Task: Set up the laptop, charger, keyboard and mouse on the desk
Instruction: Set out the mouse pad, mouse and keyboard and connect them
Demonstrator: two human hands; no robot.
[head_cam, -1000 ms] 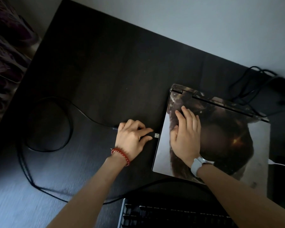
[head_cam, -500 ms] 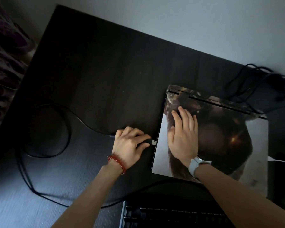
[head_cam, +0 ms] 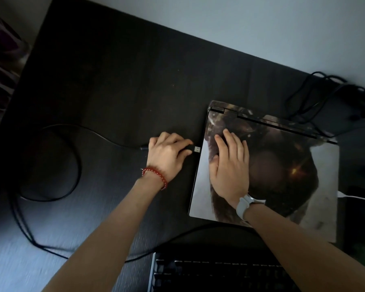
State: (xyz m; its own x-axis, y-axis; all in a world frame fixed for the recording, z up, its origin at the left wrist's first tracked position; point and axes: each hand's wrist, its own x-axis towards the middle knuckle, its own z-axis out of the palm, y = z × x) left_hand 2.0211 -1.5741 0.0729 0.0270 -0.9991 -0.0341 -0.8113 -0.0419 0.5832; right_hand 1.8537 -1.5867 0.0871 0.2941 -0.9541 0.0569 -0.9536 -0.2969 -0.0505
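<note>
Now the closed laptop [head_cam: 282,175] lies flat on the dark table [head_cam: 118,81], toward its right side, its lid covered with a dark brown picture. On that lid the right hand [head_cam: 230,165] rests palm down with its fingers straight, nearer the laptop's left edge; a pale watch [head_cam: 246,204] sits on that wrist. Just left of the laptop, the left hand [head_cam: 167,153] has its grip closed around a USB plug [head_cam: 195,149], pinching the plug's black body so that the metal tip points at the laptop's left edge, very close to it; whether the two touch is unclear. A red bead bracelet [head_cam: 156,175] circles that wrist. From the plug a black cable [head_cam: 76,157] loops across the table's left part and runs toward the keyboard [head_cam: 219,275] at the near edge. More black cables [head_cam: 325,95] lie bunched at the far right corner, and a white cable [head_cam: 356,197] meets the laptop's right side.
</note>
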